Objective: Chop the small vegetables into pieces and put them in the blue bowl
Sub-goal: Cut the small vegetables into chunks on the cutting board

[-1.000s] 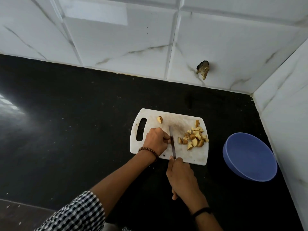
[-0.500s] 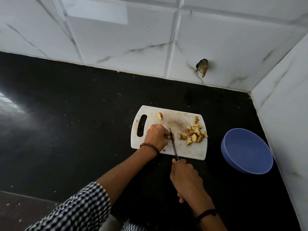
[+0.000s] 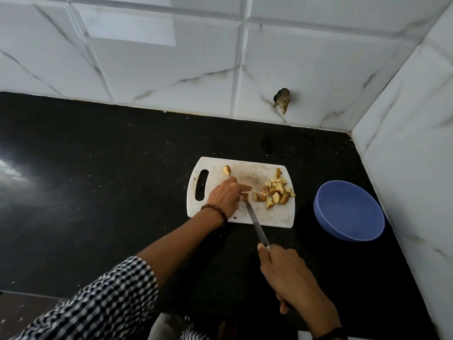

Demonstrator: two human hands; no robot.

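Blue bowl [image 3: 348, 212] sits on the black counter [image 3: 98, 180], to the right of the white board [image 3: 269, 217], and I see nothing in it yet. The cut bits lie in a heap [image 3: 275, 193] on the right part of the board. A lone bit [image 3: 226, 170] lies near the far edge.

I think the big danger is my left hand [image 3: 224, 196]. Its fingertips are right at the tip of the knife [image 3: 257, 227], so if the blade slips, it could nick a finger. The piece [image 3: 245, 197] under them is tiny and could pop away onto the counter. The heap is close to the board's right edge, so a push could spill bits.

My left hand is bent and pinches the piece down on the board. My right hand [image 3: 286, 273] is wrapped tight round the knife handle, nearer to me than the board.
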